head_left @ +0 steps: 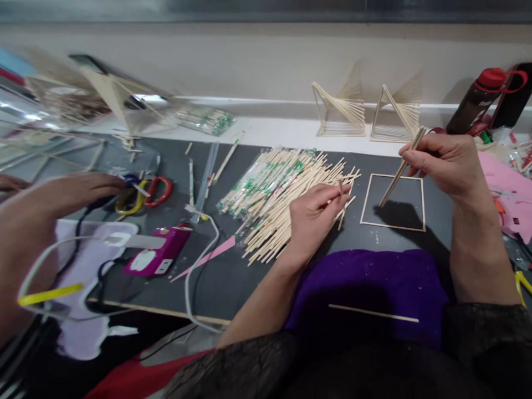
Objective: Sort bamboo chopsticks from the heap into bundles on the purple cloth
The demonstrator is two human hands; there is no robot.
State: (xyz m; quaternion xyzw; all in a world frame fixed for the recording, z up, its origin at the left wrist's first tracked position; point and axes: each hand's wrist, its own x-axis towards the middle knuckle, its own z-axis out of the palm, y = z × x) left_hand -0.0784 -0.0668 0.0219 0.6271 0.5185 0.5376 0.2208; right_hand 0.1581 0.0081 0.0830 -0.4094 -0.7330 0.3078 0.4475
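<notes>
2 bare forearms (266,296) out front, left hand (316,213) kinda low with thumb and fingers pinched, right hand (446,162) up higher, wrist bent inward, also pinching.

Your dark sleeves (245,363) look crinkled and leave your forearms (266,293) bare; purple cloth (399,271), flecked with pale specks, covers your lap.

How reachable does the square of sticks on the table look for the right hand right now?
Probably yes: the right hand hovers close to the square of sticks, and nothing seems to lie between them. It does hold loose sticks, though, which could hinder a grip.
</notes>
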